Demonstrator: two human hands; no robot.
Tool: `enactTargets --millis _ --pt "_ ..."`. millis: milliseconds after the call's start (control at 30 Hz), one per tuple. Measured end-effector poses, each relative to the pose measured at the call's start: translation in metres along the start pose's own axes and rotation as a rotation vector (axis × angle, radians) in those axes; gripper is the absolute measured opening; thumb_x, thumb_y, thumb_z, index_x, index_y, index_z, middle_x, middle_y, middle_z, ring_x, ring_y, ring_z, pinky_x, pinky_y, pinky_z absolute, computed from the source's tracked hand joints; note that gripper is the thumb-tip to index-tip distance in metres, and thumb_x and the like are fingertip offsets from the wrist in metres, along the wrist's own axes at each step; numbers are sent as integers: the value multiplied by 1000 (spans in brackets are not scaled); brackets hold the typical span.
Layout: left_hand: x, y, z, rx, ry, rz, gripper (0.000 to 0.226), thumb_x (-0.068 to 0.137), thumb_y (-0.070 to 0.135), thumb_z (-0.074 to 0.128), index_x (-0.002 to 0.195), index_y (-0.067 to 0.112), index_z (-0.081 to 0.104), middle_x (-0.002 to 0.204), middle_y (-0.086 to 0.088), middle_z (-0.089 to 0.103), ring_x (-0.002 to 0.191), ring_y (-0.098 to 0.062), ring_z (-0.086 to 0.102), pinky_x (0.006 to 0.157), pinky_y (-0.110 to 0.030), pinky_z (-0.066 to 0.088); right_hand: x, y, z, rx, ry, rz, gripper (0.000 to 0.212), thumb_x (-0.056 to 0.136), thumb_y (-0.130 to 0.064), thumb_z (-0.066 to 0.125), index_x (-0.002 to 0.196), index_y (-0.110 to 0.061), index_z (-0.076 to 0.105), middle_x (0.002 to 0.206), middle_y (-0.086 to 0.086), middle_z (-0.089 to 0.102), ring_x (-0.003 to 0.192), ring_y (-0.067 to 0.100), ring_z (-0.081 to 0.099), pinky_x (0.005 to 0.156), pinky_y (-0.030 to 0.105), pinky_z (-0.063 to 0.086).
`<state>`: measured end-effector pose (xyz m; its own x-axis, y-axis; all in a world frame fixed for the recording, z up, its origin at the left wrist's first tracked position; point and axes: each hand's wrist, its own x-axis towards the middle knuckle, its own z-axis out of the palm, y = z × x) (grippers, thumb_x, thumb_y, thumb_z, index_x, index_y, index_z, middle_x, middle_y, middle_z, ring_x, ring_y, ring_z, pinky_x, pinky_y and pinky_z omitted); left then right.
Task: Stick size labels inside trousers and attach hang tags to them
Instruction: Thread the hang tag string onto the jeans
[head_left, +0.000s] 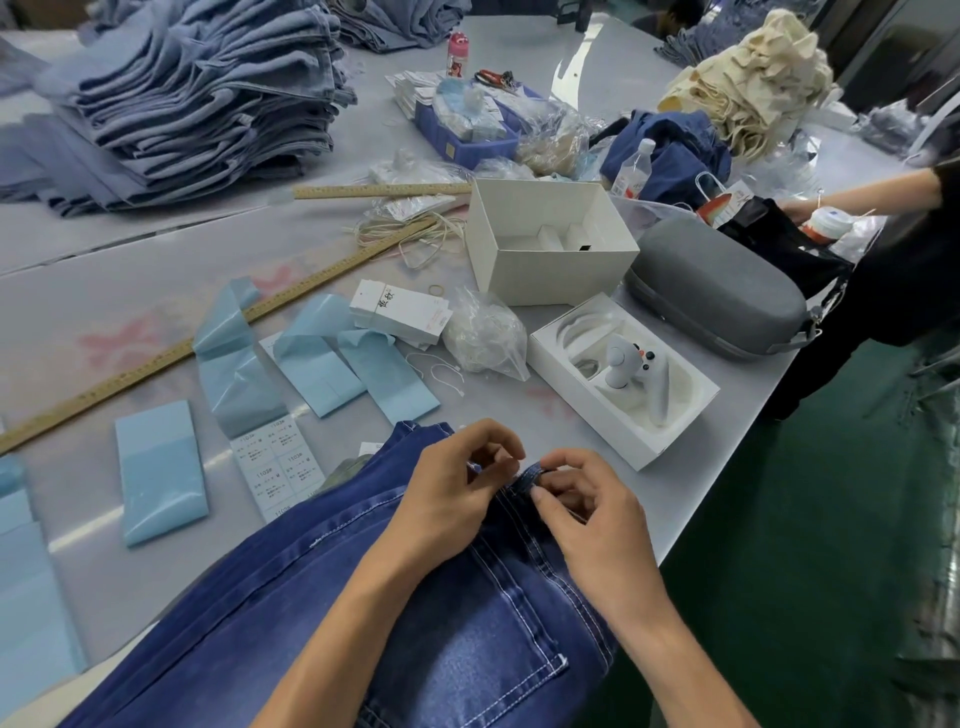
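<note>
Dark blue jeans (441, 639) lie across the near table edge, back pocket up. My left hand (447, 499) and my right hand (587, 514) meet at the waistband, both with curled fingers pinching a belt loop (530, 475) between them. Whether a tag string is in my fingers is too small to tell. A stack of white hang tags (397, 312) lies further back, with loose white tag strings (441, 374) in front of it. A sheet of white size labels (278, 467) lies left of the jeans, among several blue backing strips (161, 473).
A plastic bag of strings (485, 332), an open white box (550, 239), a white tray with a controller (623, 379) and a grey case (717, 291) stand behind my hands. Two wooden rulers (208, 338) cross the table. Folded light jeans (197, 98) pile far left. Another person (883, 244) stands right.
</note>
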<state>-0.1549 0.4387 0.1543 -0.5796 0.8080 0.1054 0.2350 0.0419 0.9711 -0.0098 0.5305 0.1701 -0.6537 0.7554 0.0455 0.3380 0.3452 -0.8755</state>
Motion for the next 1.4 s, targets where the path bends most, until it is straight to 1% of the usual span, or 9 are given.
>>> enactTargets --millis 233,367,500,667,867,1033,1200,1300,1400 --pt "0 -8 0 -94 23 -31 23 98 9 66 95 31 69 74 11 63 65 -8 54 63 -24 45 9 3 -54 -312 -273 -67 30 92 -21 74 101 -49 69 101 -33 68 97 -9 64 85 2 43" --pt "2 -10 0 -175 105 -41 22 98 9 66 97 31 71 78 1 65 72 -26 59 66 -43 52 12 24 -66 -57 -199 124 23 100 -19 62 108 -38 73 110 -20 73 106 0 67 96 25 52" --pt "2 -9 -4 -290 189 -22 19 97 8 65 97 27 71 67 2 58 59 -11 48 56 -22 41 5 37 -62 -45 -290 197 32 102 -21 59 111 -49 72 114 -24 71 111 -5 64 93 15 52" --pt "1 -8 -8 -365 156 5 10 96 15 68 104 20 69 63 -20 41 56 -19 34 52 -25 33 11 34 -52 -53 -315 213 33 103 -27 58 114 -56 68 109 -25 71 105 -1 67 87 21 56" --pt "-2 -7 -15 -622 184 4 26 84 23 77 106 14 69 56 -4 40 48 -12 32 46 -20 32 28 28 -39 -55 -473 256 41 105 -18 54 119 -56 63 107 -18 75 100 1 70 88 21 55" --pt "-2 -5 -19 -674 194 5 28 83 25 78 106 14 69 55 2 38 46 -12 30 46 -18 31 39 34 -37 -249 -395 117 24 97 -23 67 99 -46 72 97 -27 72 94 -6 64 89 23 50" --pt "0 -8 -20 -706 196 -12 24 85 22 78 106 14 69 57 3 39 47 -11 32 45 -19 31 37 42 -40 58 -374 256 24 98 -18 67 102 -40 74 100 -2 74 101 12 68 83 25 54" --pt "0 -9 -19 -686 190 -12 28 84 27 79 106 14 68 58 2 40 48 -11 32 46 -19 31 36 48 -44 435 -504 392 33 97 -14 64 124 -32 68 118 23 68 104 35 69 88 45 59" --pt "1 -11 -18 -673 172 -6 30 84 30 80 107 13 68 58 3 42 49 -11 33 46 -19 31 37 56 -43 555 -623 400 42 97 -10 62 134 -31 61 141 7 60 118 37 65 97 47 57"
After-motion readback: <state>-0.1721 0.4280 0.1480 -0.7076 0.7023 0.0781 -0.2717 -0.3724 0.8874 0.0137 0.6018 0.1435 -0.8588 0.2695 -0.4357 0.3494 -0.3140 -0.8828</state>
